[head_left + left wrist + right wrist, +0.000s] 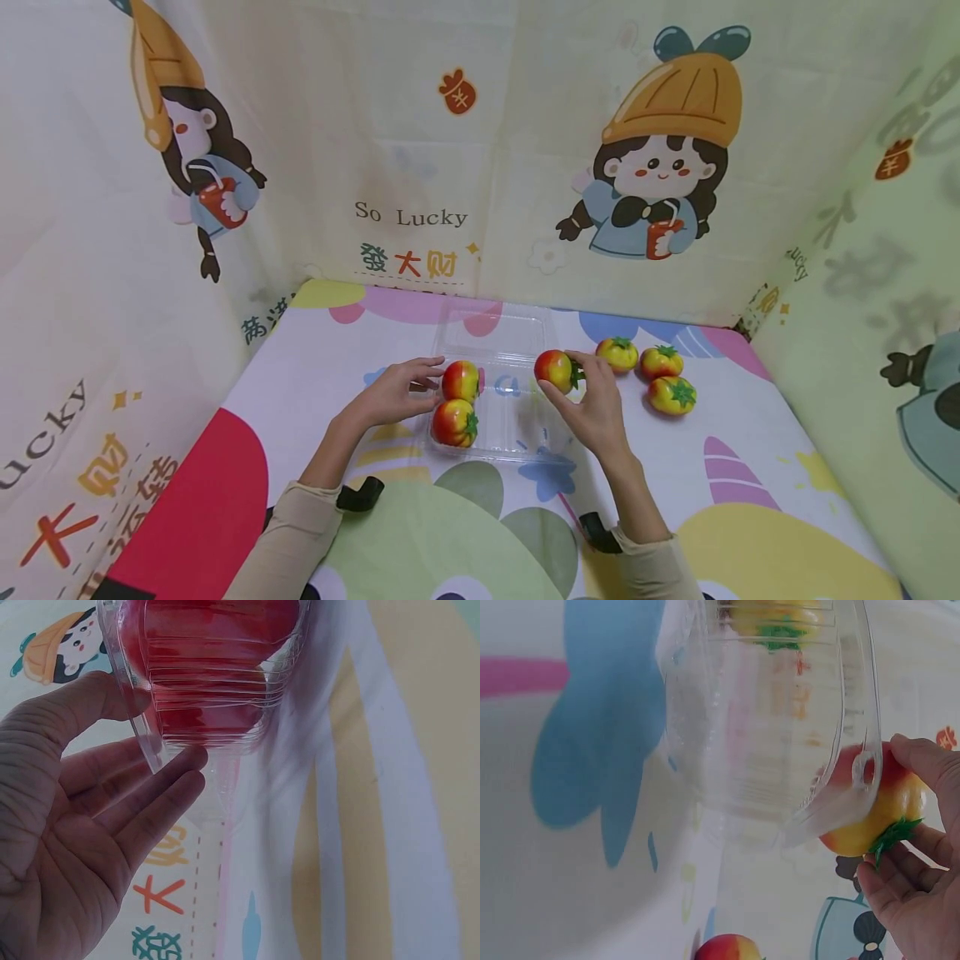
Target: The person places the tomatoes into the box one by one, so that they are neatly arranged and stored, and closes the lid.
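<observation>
My right hand (596, 407) pinches a red-and-yellow tomato (553, 370) with a green leafy top, between thumb and fingers. That tomato is at the right edge of a clear plastic box (502, 421); in the right wrist view the tomato (900, 799) shows partly behind the box's rim. Inside the box, along its left side, lie two similar tomatoes, a far one (460, 381) and a near one (453, 423). At the box's left edge my left hand (393, 392) has its fingers loosely extended. In the left wrist view, thumb and fingertips (193, 759) touch the box's rim and side.
Several more tomatoes sit right of the box: one at the back (617, 355), one beside it (662, 362) and one nearer (672, 396). The box's clear lid (495, 332) lies folded back towards the rear wall. A cartoon-printed cloth covers table and walls.
</observation>
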`<state>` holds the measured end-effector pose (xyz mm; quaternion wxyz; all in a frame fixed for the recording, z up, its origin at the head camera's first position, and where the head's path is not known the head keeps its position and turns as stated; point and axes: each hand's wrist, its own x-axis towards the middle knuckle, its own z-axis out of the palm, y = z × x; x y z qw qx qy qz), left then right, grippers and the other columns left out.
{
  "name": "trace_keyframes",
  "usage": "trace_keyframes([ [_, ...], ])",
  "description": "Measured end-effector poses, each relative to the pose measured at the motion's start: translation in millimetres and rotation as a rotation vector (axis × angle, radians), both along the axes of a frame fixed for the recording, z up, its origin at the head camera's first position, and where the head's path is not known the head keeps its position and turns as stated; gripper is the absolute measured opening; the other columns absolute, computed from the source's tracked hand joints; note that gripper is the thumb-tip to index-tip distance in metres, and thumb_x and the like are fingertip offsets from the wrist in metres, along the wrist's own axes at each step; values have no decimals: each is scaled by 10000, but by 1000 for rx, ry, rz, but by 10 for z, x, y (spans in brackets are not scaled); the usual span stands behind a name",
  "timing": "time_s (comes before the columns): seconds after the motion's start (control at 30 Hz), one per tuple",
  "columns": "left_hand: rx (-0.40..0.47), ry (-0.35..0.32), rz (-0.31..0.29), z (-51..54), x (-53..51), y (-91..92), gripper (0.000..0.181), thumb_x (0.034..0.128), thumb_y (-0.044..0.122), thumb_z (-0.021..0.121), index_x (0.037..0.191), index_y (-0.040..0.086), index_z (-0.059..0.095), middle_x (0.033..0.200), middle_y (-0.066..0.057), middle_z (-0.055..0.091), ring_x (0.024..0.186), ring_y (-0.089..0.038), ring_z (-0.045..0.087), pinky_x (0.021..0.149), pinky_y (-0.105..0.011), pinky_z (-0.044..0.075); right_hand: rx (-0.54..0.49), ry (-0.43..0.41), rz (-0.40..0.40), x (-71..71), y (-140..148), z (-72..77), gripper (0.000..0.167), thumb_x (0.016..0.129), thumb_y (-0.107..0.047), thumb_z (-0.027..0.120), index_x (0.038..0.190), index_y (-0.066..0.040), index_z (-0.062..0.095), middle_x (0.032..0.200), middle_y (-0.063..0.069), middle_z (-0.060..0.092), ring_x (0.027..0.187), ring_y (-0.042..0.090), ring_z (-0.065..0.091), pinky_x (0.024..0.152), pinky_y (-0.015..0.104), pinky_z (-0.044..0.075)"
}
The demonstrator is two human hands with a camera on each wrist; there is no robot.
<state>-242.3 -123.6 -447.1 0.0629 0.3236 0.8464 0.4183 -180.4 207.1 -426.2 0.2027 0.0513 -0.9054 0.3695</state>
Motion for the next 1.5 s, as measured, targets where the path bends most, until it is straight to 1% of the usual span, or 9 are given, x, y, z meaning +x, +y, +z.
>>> trace_keyframes([
  [0.23, 1, 2, -4, 3, -3, -2, 509, 924, 91, 716, 1389, -69, 588, 1519, -214, 504, 1111, -303, 702, 939, -383, 589, -1, 29, 30, -14, -77, -5, 610, 836, -285, 850, 1334, -57, 581, 1281, 158, 574, 1168, 311, 558, 1012, 557, 523],
  [0.33, 1, -2, -3, 4, -5, 0, 512, 924, 93, 715, 1393, -65, 586, 1520, -210, 504, 1113, -304, 701, 940, -385, 589, -6, 27, 38, -23, -109, -15, 610, 836, -301, 846, 1335, -71, 581, 1280, 142, 572, 1170, 299, 553, 1007, 561, 531],
  [0.63, -9, -14, 7, -3, 4, 4, 507, 926, 101, 713, 1394, -53, 591, 1526, -192, 504, 1112, -293, 700, 947, -384, 586, -4, -14, 51, -65, -195, -58, 633, 839, -332, 843, 1347, -62, 578, 1297, 153, 583, 1175, 308, 559, 1006, 545, 534],
  [0.77, -7, -14, 8, -6, 1, 4, 514, 925, 104, 715, 1399, -50, 588, 1522, -191, 509, 1113, -295, 700, 948, -390, 585, -9, -41, 58, -84, -223, -87, 636, 846, -347, 838, 1356, -70, 577, 1308, 145, 582, 1188, 301, 560, 1024, 524, 526],
  [1.0, -15, -9, 6, -10, -10, 7, 514, 924, 114, 718, 1397, -44, 593, 1523, -188, 509, 1115, -297, 700, 943, -389, 588, -7, -89, 73, -100, -274, -132, 652, 858, -365, 826, 1375, -69, 561, 1337, 143, 570, 1226, 304, 546, 1049, 530, 512],
  [1.33, -10, -13, 4, 6, 1, 3, 512, 924, 102, 711, 1398, -49, 590, 1530, -195, 498, 1117, -302, 700, 938, -385, 590, 5, -71, 100, -108, -379, -168, 639, 854, -361, 829, 1365, -76, 573, 1329, 130, 588, 1215, 300, 574, 1045, 521, 517],
  [1.5, -9, -11, 4, 4, 6, 2, 513, 925, 96, 709, 1400, -51, 586, 1530, -194, 498, 1115, -302, 700, 936, -380, 591, 10, -63, 106, -122, -435, -194, 630, 860, -356, 825, 1366, -66, 585, 1331, 130, 600, 1230, 304, 563, 1066, 525, 497],
])
